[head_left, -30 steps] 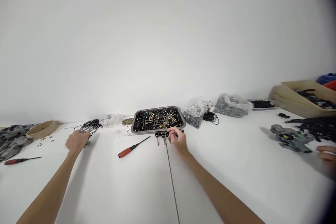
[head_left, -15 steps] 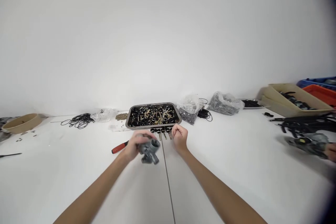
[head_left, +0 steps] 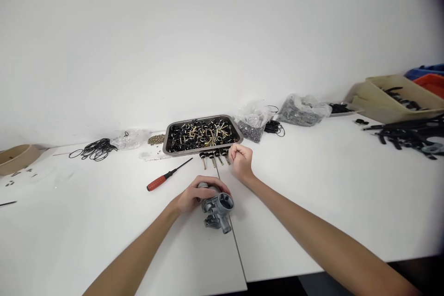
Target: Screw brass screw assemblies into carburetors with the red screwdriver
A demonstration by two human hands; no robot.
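Note:
My left hand point(head_left: 194, 194) is wrapped over the top of a grey metal carburetor point(head_left: 218, 210), its round bore facing toward me and to the right. My right hand point(head_left: 240, 159) is closed in a fist just right of a row of several black-capped parts with brass-coloured stems point(head_left: 212, 159). What that fist holds, if anything, is hidden. Left of the carburetor lies a screwdriver point(head_left: 157, 182) with a red handle, its black shaft pointing away to the right. Behind the row stands a metal tray point(head_left: 185, 151) full of similar black and brass-coloured parts.
Black rubber rings point(head_left: 99, 149) and a pile of small brass pieces point(head_left: 156, 139) lie left of the tray. Clear bags of small parts point(head_left: 252, 127) stand to its right. Farther right are a beige bin point(head_left: 378, 106) and black hoses point(head_left: 412, 136). A round tan container point(head_left: 26, 159) sits far left.
My left hand has carried the carburetor to the right, uncovering the screwdriver's shaft. My right hand stays fisted by the row. The view has shifted, and another person's hand at far right is gone.

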